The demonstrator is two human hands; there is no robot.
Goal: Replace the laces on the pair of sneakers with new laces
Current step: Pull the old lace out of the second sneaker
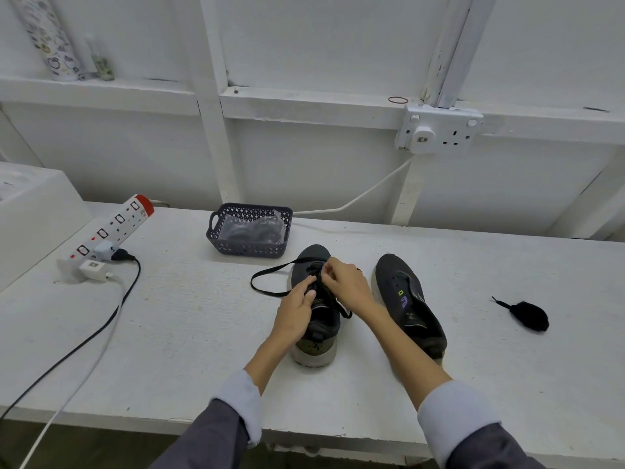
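Note:
Two dark grey sneakers stand on the white table, toes pointing away from me. Over the left sneaker (pixel 313 262) both my hands work at the eyelets. My left hand (pixel 297 308) pinches the black lace (pixel 267 282) near the tongue, and my right hand (pixel 345 282) pinches the lace at the upper eyelets. A long loop of this lace lies on the table to the left of the shoe, and a short end hangs off its right side. The right sneaker (pixel 409 299) has no lace in it. A bundled black lace (pixel 527 314) lies at the right.
A dark plastic basket (pixel 248 250) with wrapped packets stands behind the sneakers. At the left, a white power strip (pixel 111 228) with plugs feeds a black and a white cable off the front edge. A wall socket (pixel 439 130) is at the back right.

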